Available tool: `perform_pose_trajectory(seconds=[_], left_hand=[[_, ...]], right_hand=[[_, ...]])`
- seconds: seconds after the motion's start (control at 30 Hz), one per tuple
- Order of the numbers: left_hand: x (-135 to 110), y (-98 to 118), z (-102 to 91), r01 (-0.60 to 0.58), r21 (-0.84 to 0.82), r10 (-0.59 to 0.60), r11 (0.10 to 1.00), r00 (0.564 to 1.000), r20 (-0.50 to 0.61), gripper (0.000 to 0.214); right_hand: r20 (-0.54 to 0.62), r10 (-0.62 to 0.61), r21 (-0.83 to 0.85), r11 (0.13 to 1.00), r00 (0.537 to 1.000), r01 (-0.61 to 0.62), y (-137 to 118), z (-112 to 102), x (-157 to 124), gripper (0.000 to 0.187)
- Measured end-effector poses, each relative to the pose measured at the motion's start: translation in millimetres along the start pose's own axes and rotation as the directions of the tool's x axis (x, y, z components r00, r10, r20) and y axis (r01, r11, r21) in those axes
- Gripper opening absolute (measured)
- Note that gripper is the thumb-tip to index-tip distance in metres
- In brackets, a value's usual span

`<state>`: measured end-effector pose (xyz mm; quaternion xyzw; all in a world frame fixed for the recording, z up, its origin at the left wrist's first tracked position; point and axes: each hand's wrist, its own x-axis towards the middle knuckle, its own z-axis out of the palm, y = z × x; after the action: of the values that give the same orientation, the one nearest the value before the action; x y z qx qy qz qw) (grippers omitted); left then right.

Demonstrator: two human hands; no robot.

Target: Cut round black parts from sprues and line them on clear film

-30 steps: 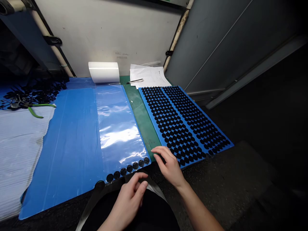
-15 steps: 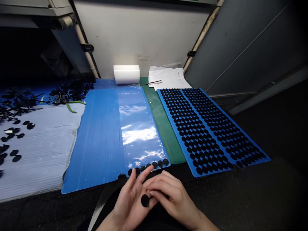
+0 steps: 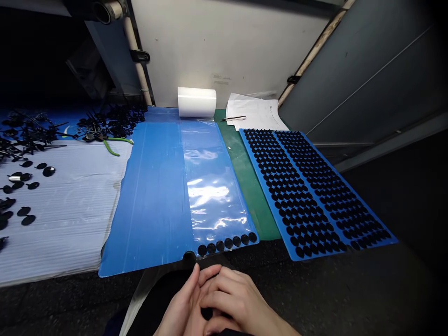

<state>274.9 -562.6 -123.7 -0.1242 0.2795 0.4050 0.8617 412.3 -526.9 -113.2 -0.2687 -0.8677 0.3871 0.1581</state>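
**A:** What's the person at this desk point(image 3: 367, 289) doing with their hands, down at six o'clock?

**B:** The left hand point(image 3: 180, 303) and right hand point(image 3: 238, 298) are folded together just past the desk's near edge; both grips look clenched, closed around a dark round piece point(image 3: 206, 313); the fingers hide most of it, so I can't say which grip is actually pinching it.

**A:** What's lying closest to them?

**B:** Straight ahead at twelve o'clock, a clear plastic bag point(image 3: 217, 196) lies flat on a blue sheet point(image 3: 147, 200); a row of black discs point(image 3: 227, 243) sits inside its near end; one more black disc point(image 3: 189, 256) sits at the sheet's near edge, just above the fingers.

**A:** And over to the right?

**B:** Around one o'clock there's a blue board point(image 3: 308, 196) covered in tightly packed black dots, set out in two wide bands; a green mat point(image 3: 252, 186) runs between the board and the bag.

**A:** Anything further off?

**B:** At twelve o'clock, against a white wall point(image 3: 227, 46), stand a white roll point(image 3: 196, 102) and some papers point(image 3: 254, 109) with a pen point(image 3: 233, 118) on them; at ten o'clock, a heap of black parts point(image 3: 112, 119) lies beside green-handled pliers point(image 3: 119, 140); at nine o'clock, loose black discs point(image 3: 24, 211) are scattered across a pale corrugated sheet point(image 3: 66, 219).
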Motion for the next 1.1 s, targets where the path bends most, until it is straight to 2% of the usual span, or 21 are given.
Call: perform_pose_trajectory(seconds=[0.13,0.27,0.37,0.43,0.53,0.6,0.67,0.77,0.83,0.97,1.1], left_hand=[[-4,2,-10.3,-0.006,0.032,0.003,0.999,0.998,0.069,0.028],[-10,6,-22.9,0.047,0.205,-0.055,0.978,0.998,0.036,0.02],[-12,9,-26.6,-0.004,0.3,-0.009,0.954,0.999,0.04,0.022],[-12,11,-24.2,-0.082,0.372,0.076,0.925,0.997,0.03,0.024],[-12,13,-16.6,-0.18,0.492,0.232,0.852,0.972,-0.047,0.027],[-12,14,-12.2,-0.214,0.556,0.316,0.804,0.944,-0.094,0.03],[-12,15,-9.9,-0.23,0.603,0.361,0.764,0.927,-0.104,0.031],[-12,16,-9.4,-0.241,0.639,0.383,0.731,0.919,-0.091,0.029],[-13,17,-9.9,-0.254,0.642,0.393,0.723,0.916,-0.081,0.027],[-15,17,-12.4,-0.254,0.65,0.371,0.717,0.927,-0.047,0.03],[-16,18,-18.5,-0.221,0.731,0.367,0.645,0.929,-0.043,0.027]], right_hand=[[-0.071,-0.04,0.044,0.998,0.997,0.043,1,2,1,0.015],[-0.05,0.008,0.055,0.998,0.999,-0.006,-2,-9,6,0.014],[-0.043,0.013,0.137,0.991,0.999,-0.007,-4,-12,12,0.015],[-0.077,0.108,0.194,0.977,0.991,-0.092,-6,-8,14,0.014],[-0.157,0.329,0.223,0.93,0.931,-0.291,-7,2,16,0.008],[-0.179,0.39,0.215,0.911,0.903,-0.351,-9,5,18,0.002],[-0.152,0.356,0.2,0.925,0.922,-0.324,-10,4,20,0.006],[-0.106,0.218,0.157,0.967,0.97,-0.2,-6,-5,29,0.011],[-0.147,0.148,0.079,0.987,0.978,-0.137,1,-11,39,0.012],[-0.274,0.137,-0.156,0.97,0.952,-0.185,23,-20,61,0.009],[-0.211,0.169,-0.271,0.936,0.963,-0.224,35,-21,71,0.007]])
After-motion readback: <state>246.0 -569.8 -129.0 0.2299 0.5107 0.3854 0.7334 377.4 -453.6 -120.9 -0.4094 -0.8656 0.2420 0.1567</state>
